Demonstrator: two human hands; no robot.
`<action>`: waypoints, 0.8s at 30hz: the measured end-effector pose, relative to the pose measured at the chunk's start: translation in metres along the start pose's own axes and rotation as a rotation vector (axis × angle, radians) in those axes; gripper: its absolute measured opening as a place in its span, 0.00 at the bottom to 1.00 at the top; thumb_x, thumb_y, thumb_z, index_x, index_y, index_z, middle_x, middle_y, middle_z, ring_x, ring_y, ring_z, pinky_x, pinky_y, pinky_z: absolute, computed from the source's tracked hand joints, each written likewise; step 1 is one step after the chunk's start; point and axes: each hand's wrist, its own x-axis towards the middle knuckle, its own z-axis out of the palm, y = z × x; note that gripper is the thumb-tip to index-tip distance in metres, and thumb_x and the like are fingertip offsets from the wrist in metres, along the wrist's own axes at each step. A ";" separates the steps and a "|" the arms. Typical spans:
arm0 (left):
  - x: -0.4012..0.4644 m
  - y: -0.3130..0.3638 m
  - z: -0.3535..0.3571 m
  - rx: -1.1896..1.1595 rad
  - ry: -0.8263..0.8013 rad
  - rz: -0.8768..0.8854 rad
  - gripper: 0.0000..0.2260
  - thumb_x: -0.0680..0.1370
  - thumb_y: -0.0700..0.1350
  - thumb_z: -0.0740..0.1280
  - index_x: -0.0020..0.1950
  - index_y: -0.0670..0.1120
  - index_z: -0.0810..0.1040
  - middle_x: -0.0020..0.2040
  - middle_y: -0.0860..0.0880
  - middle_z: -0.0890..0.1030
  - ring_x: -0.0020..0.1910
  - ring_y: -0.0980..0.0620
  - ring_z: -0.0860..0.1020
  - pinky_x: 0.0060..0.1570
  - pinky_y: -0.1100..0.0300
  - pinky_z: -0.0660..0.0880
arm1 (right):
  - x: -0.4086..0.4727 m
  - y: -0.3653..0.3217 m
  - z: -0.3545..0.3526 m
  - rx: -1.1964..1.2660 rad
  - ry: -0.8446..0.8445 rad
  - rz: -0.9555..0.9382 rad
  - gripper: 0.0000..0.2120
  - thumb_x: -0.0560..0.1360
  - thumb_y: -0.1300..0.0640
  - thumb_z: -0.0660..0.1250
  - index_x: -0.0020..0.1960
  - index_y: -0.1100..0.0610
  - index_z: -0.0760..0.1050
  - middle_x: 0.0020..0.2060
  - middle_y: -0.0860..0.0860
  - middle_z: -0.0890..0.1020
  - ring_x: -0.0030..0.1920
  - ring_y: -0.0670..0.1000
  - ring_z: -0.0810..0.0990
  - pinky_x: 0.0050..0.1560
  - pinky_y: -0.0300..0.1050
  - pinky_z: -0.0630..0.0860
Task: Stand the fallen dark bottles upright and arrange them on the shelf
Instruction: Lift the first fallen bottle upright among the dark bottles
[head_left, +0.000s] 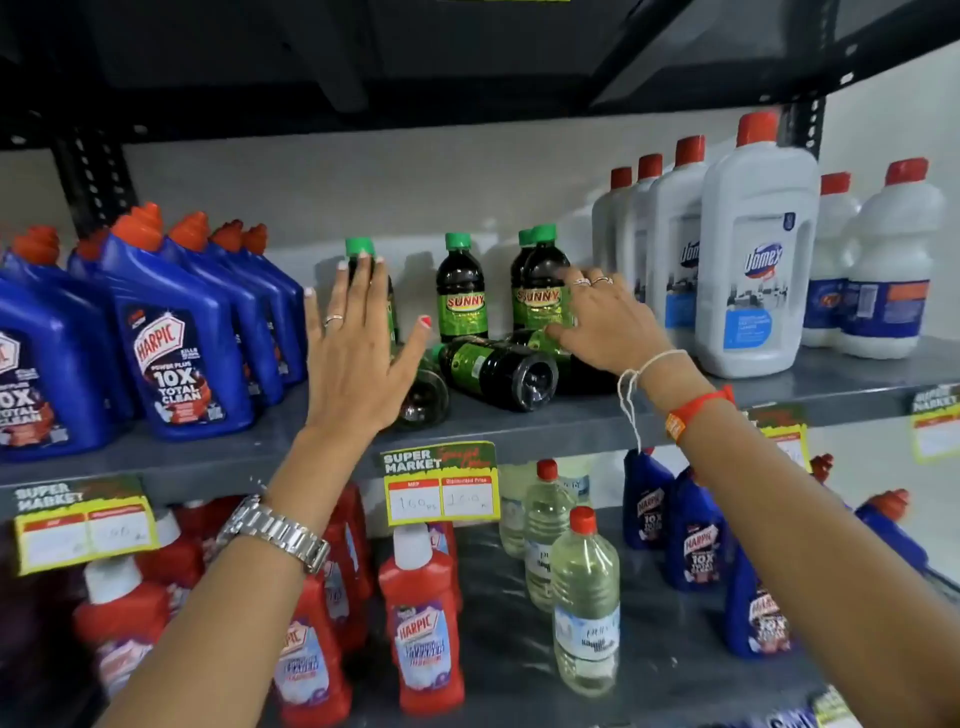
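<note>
Left hand (358, 353): grip apart, fingers spread before an upright dark bottle (363, 270). Right hand (605, 322): grip apart, resting over fallen bottles (496, 371) on the shelf (571, 421).

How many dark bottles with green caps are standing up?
4: one behind the left hand, one in the middle, and two together by the right hand. More may be hidden behind the hands.
</note>
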 end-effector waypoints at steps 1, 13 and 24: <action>-0.004 -0.004 -0.001 0.016 -0.006 -0.019 0.33 0.76 0.63 0.44 0.76 0.45 0.49 0.78 0.47 0.51 0.76 0.49 0.47 0.73 0.46 0.40 | 0.004 0.003 0.002 0.040 -0.067 0.042 0.31 0.72 0.49 0.64 0.70 0.58 0.60 0.63 0.63 0.71 0.65 0.64 0.66 0.61 0.59 0.69; -0.032 -0.065 0.018 0.035 -0.636 -0.234 0.26 0.78 0.56 0.48 0.72 0.45 0.61 0.74 0.40 0.61 0.72 0.42 0.62 0.67 0.46 0.62 | 0.032 0.010 0.000 -0.124 -0.659 0.206 0.41 0.61 0.48 0.76 0.69 0.58 0.65 0.67 0.56 0.72 0.63 0.59 0.72 0.62 0.53 0.72; -0.029 -0.068 0.014 0.079 -0.782 -0.237 0.26 0.74 0.62 0.47 0.66 0.51 0.67 0.71 0.43 0.68 0.66 0.42 0.69 0.61 0.46 0.66 | 0.024 0.024 0.020 0.070 -0.262 0.211 0.29 0.59 0.48 0.75 0.57 0.58 0.74 0.45 0.54 0.81 0.45 0.56 0.79 0.45 0.47 0.76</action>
